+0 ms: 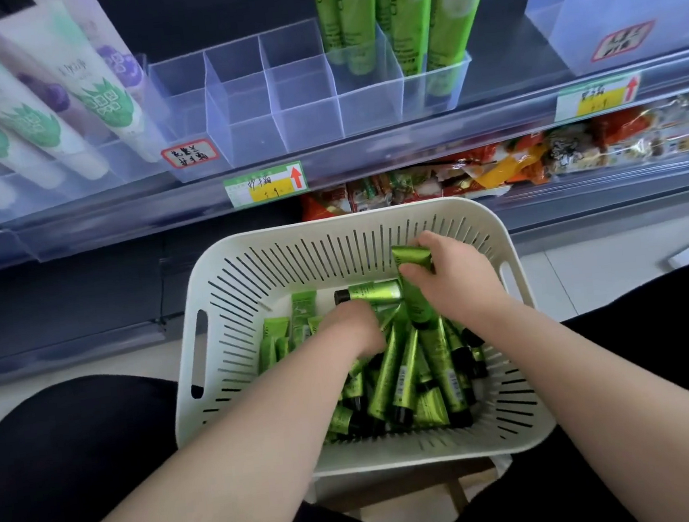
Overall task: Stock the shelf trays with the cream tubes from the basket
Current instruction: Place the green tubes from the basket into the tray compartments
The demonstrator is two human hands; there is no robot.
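Observation:
A white slotted basket [220,298] sits between my knees, holding several small green cream tubes [392,378] with black caps. My right hand [458,275] grips one green tube [415,292] upright, crimped end up, near the basket's far right wall. My left hand [351,323] reaches down into the pile, fingers curled among the tubes; what it holds is hidden. Another tube [369,293] lies crosswise behind it. Above, a clear divided shelf tray [303,109] has bare compartments on the left and tall green tubes [403,11] standing on the right.
White and purple tubes [37,105] lean in a tray at the left. Another clear tray [621,11] stands at upper right. Price labels [266,184] line the shelf rail. Snack packets [493,162] fill the lower shelf. My dark-clad knees flank the basket.

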